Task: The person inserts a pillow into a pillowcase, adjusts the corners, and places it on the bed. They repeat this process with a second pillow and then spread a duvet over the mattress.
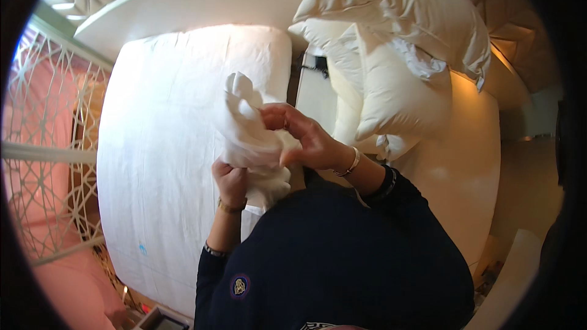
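Note:
A bunched white cloth [243, 131], perhaps folded bed linen, hangs in front of my body above the near right part of a white-sheeted bed [159, 146]. My left hand [231, 183] is closed in a fist on its lower left side, the knuckles toward me. On the right side of the bundle is my right hand [309, 140], its fingers bent over the fabric and the thumb lower down against it. Folds hide the fingertips of both hands. The top of the cloth sticks up loosely, and its lower end drapes near my waist.
Several pillows [403, 101] are heaped to the right, over the gap between this bed and a second bed [458, 189]. A black telephone [320, 67] sits between the beds. On the left stands a white lattice screen [49, 116]; a pale headboard [202, 0] runs along the back.

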Tool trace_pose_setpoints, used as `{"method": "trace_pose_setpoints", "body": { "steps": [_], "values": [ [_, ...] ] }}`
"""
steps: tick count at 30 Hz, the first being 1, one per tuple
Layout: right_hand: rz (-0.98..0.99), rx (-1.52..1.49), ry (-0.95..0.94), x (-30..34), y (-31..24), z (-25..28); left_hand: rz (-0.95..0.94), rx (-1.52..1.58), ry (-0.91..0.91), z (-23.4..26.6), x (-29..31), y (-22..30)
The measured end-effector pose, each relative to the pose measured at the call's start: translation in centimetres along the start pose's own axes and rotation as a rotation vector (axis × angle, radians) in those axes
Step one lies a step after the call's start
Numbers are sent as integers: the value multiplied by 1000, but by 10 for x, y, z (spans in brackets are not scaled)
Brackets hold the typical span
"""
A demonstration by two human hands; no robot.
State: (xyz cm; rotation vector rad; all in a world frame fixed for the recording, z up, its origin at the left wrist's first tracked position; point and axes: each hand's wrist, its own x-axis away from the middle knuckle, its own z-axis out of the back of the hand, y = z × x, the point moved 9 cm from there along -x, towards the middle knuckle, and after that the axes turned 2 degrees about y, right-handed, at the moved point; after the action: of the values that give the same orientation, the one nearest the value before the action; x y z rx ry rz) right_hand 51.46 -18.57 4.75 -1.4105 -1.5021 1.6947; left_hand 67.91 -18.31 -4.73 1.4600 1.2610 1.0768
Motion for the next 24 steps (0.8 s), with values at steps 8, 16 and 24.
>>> {"method": "trace_pose_setpoints", "body": {
  "steps": [8, 16, 24],
  "values": [
    [-300, 260, 280, 30, -43, 93, -22, 29, -233, -121, -26, 86],
    [455, 923, 1056, 32, -301, 279, 45, 73, -155, -151, -45, 76],
    [301, 1209, 407, -75, -185, 292, -63, 15, 123, -118, -58, 70]
  ]
}}
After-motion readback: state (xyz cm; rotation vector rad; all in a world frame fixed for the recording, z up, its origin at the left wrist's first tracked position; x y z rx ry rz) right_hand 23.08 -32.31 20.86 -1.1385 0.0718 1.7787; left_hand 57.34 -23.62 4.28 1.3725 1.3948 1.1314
